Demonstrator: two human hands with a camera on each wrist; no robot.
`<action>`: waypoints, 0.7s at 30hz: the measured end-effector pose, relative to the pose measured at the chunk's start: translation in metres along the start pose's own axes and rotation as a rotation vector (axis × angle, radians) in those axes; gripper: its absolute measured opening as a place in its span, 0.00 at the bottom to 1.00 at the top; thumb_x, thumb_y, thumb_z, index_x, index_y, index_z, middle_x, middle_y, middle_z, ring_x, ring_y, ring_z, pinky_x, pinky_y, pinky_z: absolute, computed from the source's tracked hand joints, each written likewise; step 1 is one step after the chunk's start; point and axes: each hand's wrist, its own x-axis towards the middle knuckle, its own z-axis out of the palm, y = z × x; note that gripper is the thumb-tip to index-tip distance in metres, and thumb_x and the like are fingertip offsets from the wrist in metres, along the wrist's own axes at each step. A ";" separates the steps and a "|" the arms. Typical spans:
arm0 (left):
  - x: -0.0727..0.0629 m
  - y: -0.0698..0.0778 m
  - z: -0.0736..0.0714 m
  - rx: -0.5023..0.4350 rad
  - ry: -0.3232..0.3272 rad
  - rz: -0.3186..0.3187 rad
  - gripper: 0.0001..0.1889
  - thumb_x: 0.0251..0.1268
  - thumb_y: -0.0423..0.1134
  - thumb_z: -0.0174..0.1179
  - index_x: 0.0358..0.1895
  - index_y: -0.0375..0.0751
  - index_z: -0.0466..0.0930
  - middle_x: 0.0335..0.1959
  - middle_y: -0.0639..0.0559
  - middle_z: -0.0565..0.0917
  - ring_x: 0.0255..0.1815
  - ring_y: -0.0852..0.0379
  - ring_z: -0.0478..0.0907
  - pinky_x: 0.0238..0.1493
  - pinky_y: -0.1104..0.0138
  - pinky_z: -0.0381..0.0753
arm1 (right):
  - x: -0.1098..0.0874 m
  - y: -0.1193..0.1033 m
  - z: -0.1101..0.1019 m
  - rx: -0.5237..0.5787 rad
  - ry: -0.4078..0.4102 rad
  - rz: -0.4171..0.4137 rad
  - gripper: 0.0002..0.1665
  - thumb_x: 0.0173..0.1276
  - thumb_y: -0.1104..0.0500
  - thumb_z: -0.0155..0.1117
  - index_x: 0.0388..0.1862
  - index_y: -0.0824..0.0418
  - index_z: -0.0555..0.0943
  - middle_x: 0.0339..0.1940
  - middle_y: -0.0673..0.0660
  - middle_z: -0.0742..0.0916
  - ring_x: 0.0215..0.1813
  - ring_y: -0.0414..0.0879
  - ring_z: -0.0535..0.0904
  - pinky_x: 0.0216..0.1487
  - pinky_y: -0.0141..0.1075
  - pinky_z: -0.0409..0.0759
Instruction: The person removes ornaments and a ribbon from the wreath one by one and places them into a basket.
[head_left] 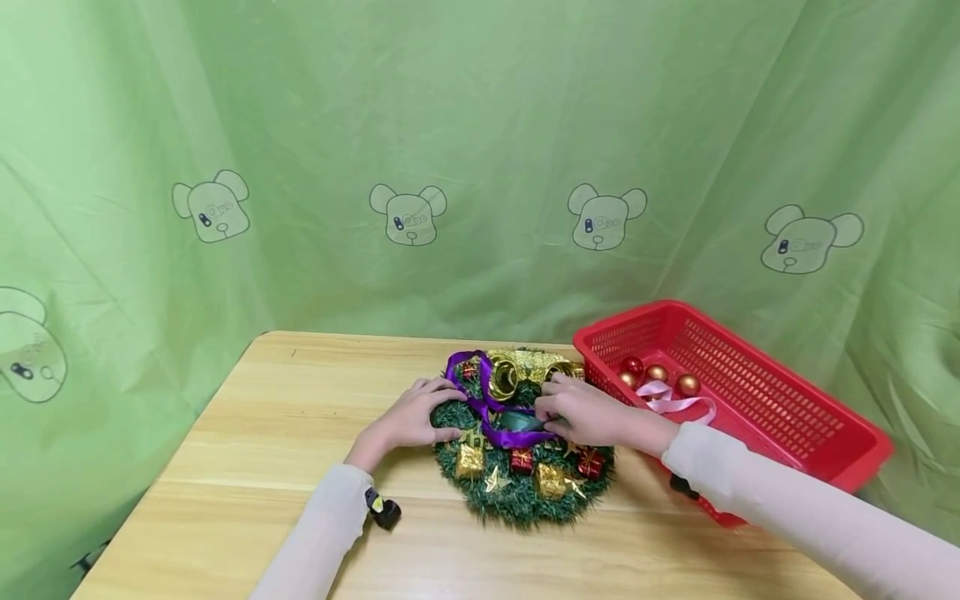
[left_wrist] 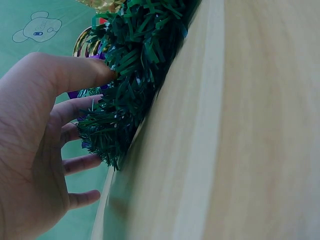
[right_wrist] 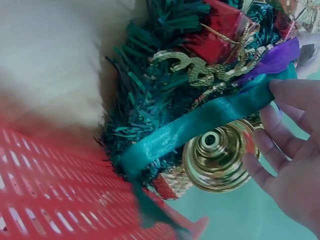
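A green tinsel wreath (head_left: 517,508) lies on the table, dressed with small gold and red gift boxes (head_left: 551,481), stars and gold bells (head_left: 503,380). Purple ribbon (head_left: 517,439) loops across its middle. My left hand (head_left: 415,414) grips the wreath's left edge, thumb on the near side and fingers spread over the rim. With my right hand (head_left: 588,408) I pinch a green satin ribbon (right_wrist: 200,122) between thumb and index finger. One end of that ribbon trails down beside the basket in the right wrist view. The other end is hidden at my fingers.
A red plastic basket (head_left: 750,354) stands close to the wreath's right side, under my right forearm. Inside it are several gold and red baubles (head_left: 688,385) and a pink ribbon (head_left: 678,406). A green curtain (head_left: 480,292) hangs behind the wooden table (head_left: 247,467).
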 end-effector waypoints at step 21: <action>-0.001 0.002 -0.001 -0.004 0.002 -0.004 0.34 0.63 0.58 0.67 0.71 0.53 0.73 0.76 0.46 0.69 0.76 0.39 0.62 0.78 0.38 0.57 | 0.011 -0.013 -0.032 -0.071 0.238 -0.074 0.08 0.65 0.65 0.71 0.35 0.56 0.80 0.32 0.47 0.81 0.39 0.43 0.72 0.43 0.38 0.74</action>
